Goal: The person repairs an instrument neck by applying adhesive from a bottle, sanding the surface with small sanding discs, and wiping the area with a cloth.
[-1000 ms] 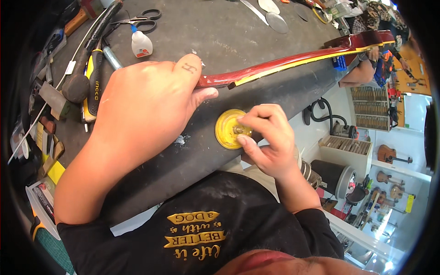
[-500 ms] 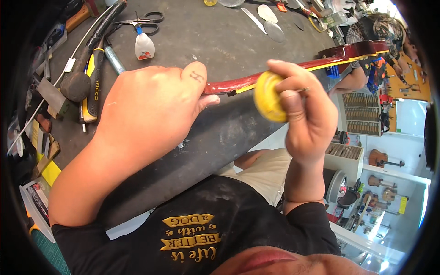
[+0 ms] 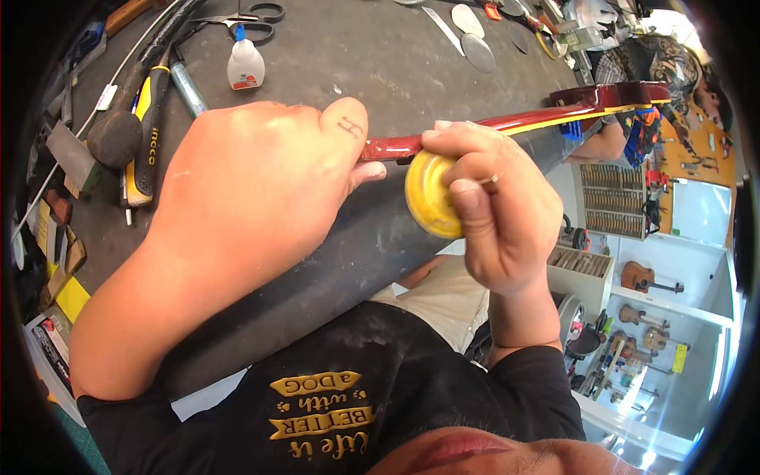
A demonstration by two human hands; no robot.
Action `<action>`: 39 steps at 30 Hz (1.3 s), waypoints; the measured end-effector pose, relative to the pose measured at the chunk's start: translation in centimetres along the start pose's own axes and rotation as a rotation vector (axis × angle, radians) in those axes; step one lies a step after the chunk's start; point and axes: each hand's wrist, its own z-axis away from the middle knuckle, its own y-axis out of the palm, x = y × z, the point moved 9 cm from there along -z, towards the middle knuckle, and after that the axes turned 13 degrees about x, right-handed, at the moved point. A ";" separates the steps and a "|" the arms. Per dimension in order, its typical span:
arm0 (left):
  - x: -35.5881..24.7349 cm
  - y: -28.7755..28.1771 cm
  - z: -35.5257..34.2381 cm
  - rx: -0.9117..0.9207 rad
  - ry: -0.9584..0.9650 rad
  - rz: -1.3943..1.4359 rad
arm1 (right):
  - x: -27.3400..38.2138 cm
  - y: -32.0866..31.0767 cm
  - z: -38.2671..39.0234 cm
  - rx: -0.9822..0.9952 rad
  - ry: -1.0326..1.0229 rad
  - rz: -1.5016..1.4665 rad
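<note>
A glossy dark-red guitar (image 3: 522, 121), seen edge-on, stretches over the bench from the middle to the right, with a yellow strip along its lower edge. My left hand (image 3: 265, 178) is closed round the left end of its neck, hiding that end. My right hand (image 3: 507, 198) pinches a roll of yellow tape (image 3: 431, 194) between thumb and fingers. The roll is just below the neck, and my right index finger reaches up to the red edge. Whether the roll itself touches the guitar I cannot tell.
On the dark bench (image 3: 356, 59) stand a white glue bottle (image 3: 245, 65), scissors (image 3: 257, 28), a black mallet (image 3: 119, 138) and a yellow-black utility knife (image 3: 150, 134). Another person (image 3: 661, 71) is at the far right. Guitars (image 3: 637, 277) hang on the right wall.
My right hand and the yellow tape roll have moved left along the guitar neck, nearer to my left hand. The left hand keeps its grip on the neck; the whole view has shifted slightly.
</note>
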 end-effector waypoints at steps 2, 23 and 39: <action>0.1 0.1 0.0 -0.009 0.001 0.015 | -1.1 -0.4 0.1 -0.022 0.148 -0.030; 0.0 0.1 0.0 -0.005 0.003 0.004 | -1.4 0.3 0.5 0.049 0.023 -0.009; -0.1 -0.1 0.1 -0.023 0.017 -0.016 | -3.5 -0.8 0.2 -0.001 0.193 0.000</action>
